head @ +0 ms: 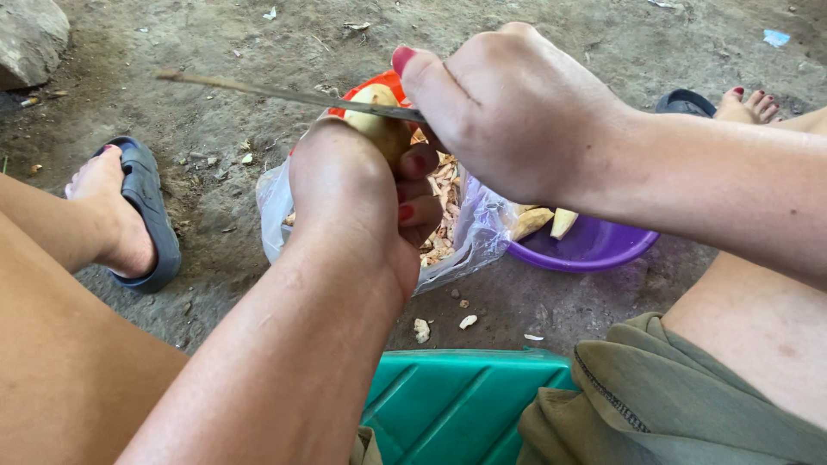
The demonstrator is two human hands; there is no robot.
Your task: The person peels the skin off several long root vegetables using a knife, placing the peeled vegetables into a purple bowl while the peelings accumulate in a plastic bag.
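Observation:
My left hand [349,194] is wrapped around a pale yellow potato [379,125], held above a clear plastic bag [469,237] full of peelings. My right hand [508,108] grips the handle of a long thin knife [276,93]; its blade lies across the top of the potato and sticks out to the left. Most of the potato is hidden behind my left hand's fingers. A red container rim [388,82] shows just behind the potato.
A purple bowl [594,245] with cut pale pieces sits on the dirt ground at right. My feet in dark sandals rest at left [129,211] and far right [689,103]. A green plastic stool [457,405] lies between my legs. A rock [30,34] is at top left.

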